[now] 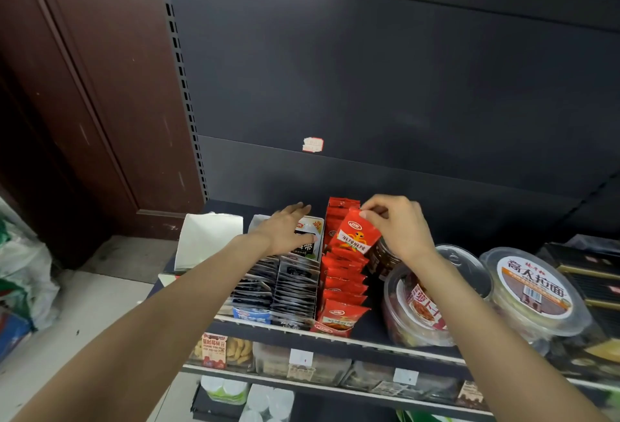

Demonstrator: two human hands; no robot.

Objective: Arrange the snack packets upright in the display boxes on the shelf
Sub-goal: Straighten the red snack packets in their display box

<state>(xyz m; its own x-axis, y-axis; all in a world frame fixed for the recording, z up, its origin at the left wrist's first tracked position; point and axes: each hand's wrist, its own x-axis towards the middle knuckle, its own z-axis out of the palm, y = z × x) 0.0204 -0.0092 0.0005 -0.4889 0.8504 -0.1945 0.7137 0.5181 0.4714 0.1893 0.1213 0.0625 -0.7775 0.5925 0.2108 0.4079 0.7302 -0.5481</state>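
Note:
My right hand [399, 227] pinches the top corner of a red snack packet [356, 236], held tilted above a row of red packets [342, 284] standing in a display box on the shelf. To its left, two rows of black packets [295, 287] fill a neighbouring box. My left hand [287, 228] lies over the back of that box with fingers stretched out, touching the box's raised black-and-white flap [310, 240].
A white folded card [208, 237] stands at the shelf's left end. Round clear tubs with printed lids [533, 290] and a second tub [419, 304] sit right of the red row. Dark boxes [590, 274] lie far right. Lower shelves [302, 361] hold more goods.

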